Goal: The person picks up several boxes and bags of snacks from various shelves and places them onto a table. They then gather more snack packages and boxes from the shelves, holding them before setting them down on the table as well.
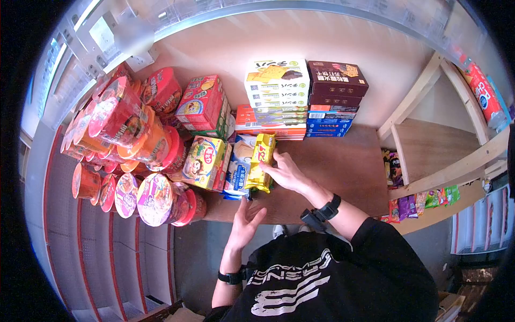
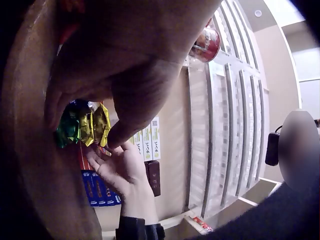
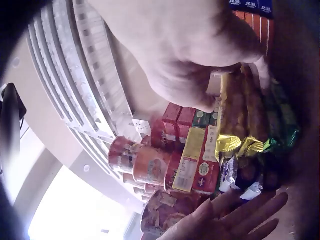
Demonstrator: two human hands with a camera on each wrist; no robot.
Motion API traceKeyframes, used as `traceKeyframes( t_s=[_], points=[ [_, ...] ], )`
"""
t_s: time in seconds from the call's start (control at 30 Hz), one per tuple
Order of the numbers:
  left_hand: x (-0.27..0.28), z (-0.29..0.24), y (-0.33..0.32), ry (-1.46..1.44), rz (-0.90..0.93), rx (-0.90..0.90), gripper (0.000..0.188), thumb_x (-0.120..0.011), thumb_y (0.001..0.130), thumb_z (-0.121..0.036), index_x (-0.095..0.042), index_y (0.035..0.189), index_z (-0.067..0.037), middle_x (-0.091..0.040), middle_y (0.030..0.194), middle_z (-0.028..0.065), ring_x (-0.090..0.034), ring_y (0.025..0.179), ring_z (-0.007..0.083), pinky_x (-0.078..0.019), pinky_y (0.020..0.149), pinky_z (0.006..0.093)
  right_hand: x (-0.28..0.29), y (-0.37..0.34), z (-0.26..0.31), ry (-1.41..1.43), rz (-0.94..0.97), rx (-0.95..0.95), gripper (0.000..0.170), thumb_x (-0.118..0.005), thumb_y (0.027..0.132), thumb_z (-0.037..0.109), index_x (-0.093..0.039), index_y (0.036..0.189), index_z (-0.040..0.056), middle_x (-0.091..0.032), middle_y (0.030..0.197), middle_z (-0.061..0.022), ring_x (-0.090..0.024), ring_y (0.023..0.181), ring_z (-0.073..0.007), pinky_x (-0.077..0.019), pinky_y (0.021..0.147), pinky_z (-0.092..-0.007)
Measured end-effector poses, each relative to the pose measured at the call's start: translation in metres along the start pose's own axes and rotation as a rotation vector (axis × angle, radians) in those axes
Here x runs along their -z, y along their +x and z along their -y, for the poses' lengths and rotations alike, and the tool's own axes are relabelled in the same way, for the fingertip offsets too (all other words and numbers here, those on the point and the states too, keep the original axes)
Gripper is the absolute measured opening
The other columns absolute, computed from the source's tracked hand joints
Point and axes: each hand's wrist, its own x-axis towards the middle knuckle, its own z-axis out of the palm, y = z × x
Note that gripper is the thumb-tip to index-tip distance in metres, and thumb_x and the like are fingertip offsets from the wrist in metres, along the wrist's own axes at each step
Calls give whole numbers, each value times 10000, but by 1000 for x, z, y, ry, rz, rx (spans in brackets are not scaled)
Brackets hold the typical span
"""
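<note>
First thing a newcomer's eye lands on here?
Probably the heap of red and orange cups at the left of the head view. Next, the bright yellow packets near its middle, with the right grip on them. Then the white boxes stacked by the back wall, left of the brown ones.

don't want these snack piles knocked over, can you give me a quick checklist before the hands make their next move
1. Right hand on the yellow packet: ok, thumb and fingers are at it.
2. Firm grip there: cannot tell, pressure does not show.
3. Yellow packet supported: ok, green packets lie beneath the yellow ones in the right wrist view.
4. Gap between yellow packet and blue packet: not ok, none shows in the head view.
5. Left hand free: ok, it holds nothing.
6. Noodle cups away from the hands: ok, boxes stand between in the head view.
</note>
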Motion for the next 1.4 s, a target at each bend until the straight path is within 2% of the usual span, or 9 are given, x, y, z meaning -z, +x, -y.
traceKeyframes(
  t_s=[0.07,0.2,0.3,0.37,0.6,0.93,1.1,1.27,1.4],
  points=[
    [1,3,0,-6,-28,41,862,-650,904,-136,-35,1480,46,-385,1405,289,-522,1209,280,-468,962,339,0,-14,15,-32,-193,113,629,-642,868,298,-397,1331,-51,-502,1153,-328,-496,1101,-440,-398,988,-441],
    [1,6,-4,-17,-36,20,861,-650,903,-133,-38,1481,45,-358,1424,293,-523,1207,280,-464,966,339,-7,-14,1,-116,-189,171,717,-611,903,352,-309,1392,-76,-481,1132,-270,-479,1097,-366,-389,967,-410],
    [5,11,-2,-17,-16,-7,860,-652,902,-132,-42,1481,46,-331,1440,295,-524,1205,282,-461,968,339,-5,-17,10,-42,-133,61,728,-642,871,261,-264,1394,-75,-429,1268,-320,-449,1163,-443,-379,1016,-439],
    [5,13,-3,-40,-28,-18,853,-653,902,-135,-53,1477,58,-370,1417,291,-526,1202,285,-459,970,343,-6,-20,4,-111,-123,316,752,-627,883,262,-214,1413,-75,-360,1338,-356,-407,1245,-448,-353,1061,-418],
    [7,3,-1,11,-20,35,860,-660,902,-178,-65,1465,87,-473,1327,296,-519,1210,297,-450,979,357,-28,-31,5,-147,-114,178,907,-576,928,336,8,1422,-150,-258,1436,-370,-351,1334,-412,-327,1097,-392],
    [11,-2,-3,-22,16,67,827,-649,907,-142,-82,1471,71,-374,1431,250,-487,1242,273,-437,1000,345,-22,-34,17,-108,-49,116,959,-583,919,384,37,1426,-145,-148,1477,-373,-213,1397,-414,-229,1147,-374],
    [25,11,-5,47,13,-47,755,-661,903,-197,-218,1443,87,-549,1269,247,-550,1178,265,-451,978,351,-25,-48,12,-165,-181,440,950,-652,882,309,-2,1484,-34,-2,1510,-350,-99,1418,-439,-197,1154,-431],
    [40,4,-10,175,319,69,479,-641,920,-212,-505,1281,73,-661,1130,150,-594,1096,184,-459,957,318,-22,-57,32,-344,-83,421,923,-682,852,260,-64,1519,103,51,1512,-339,-128,1400,-472,-259,1131,-458],
    [32,17,-5,-57,619,137,493,-620,933,-234,-490,1298,71,-667,1117,134,-603,1060,162,-466,941,304,-28,-59,32,-406,-79,353,906,-684,848,283,-96,1521,129,76,1510,-334,-156,1388,-479,-283,1121,-469]
  ],
)
